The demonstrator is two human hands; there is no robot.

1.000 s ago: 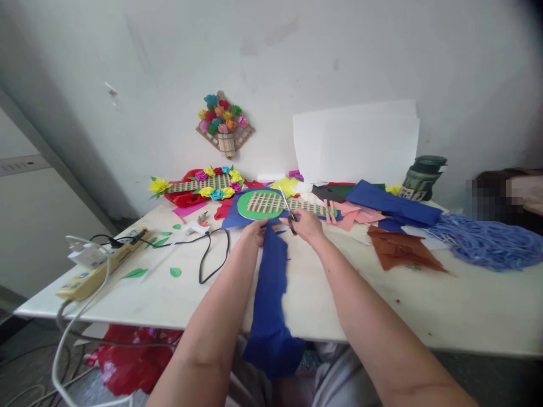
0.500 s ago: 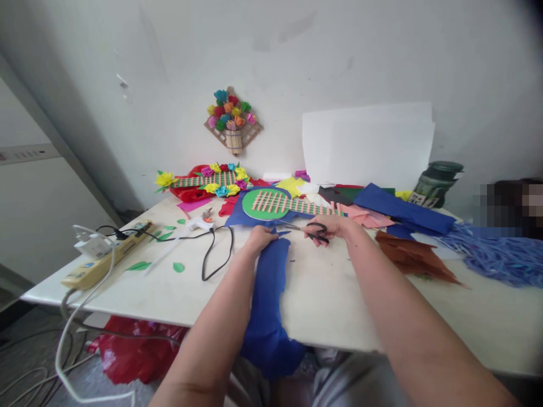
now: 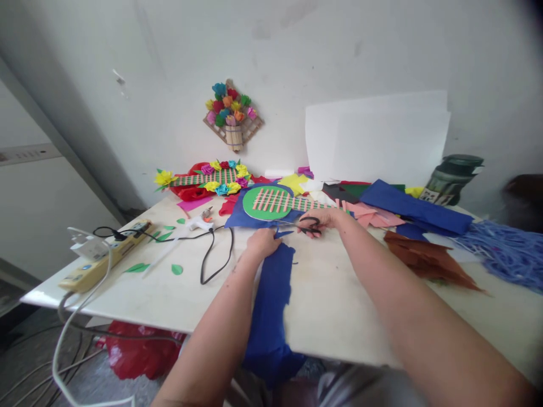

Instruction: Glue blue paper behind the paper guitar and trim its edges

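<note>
Scissors (image 3: 306,225) are lying lower and flatter now than one second ago, when their blades were pointing up toward 12 o'clock. Now the blades are pointing to 9 o'clock, toward the left hand (image 3: 263,243). The right hand (image 3: 324,219) is holding the scissors by the black handles, fingers curled through them. The left hand is pressing down flat on the top end of the blue paper (image 3: 271,294), fingers closed on its edge.

Blue paper is running long from 12 o'clock to 6 o'clock and hanging over the near edge of the table (image 3: 339,299). Its top end is sitting just at 9 o'clock from the scissor tips, very near. The right hand is sitting closer to the green circle (image 3: 271,203) than half a second ago.
</note>
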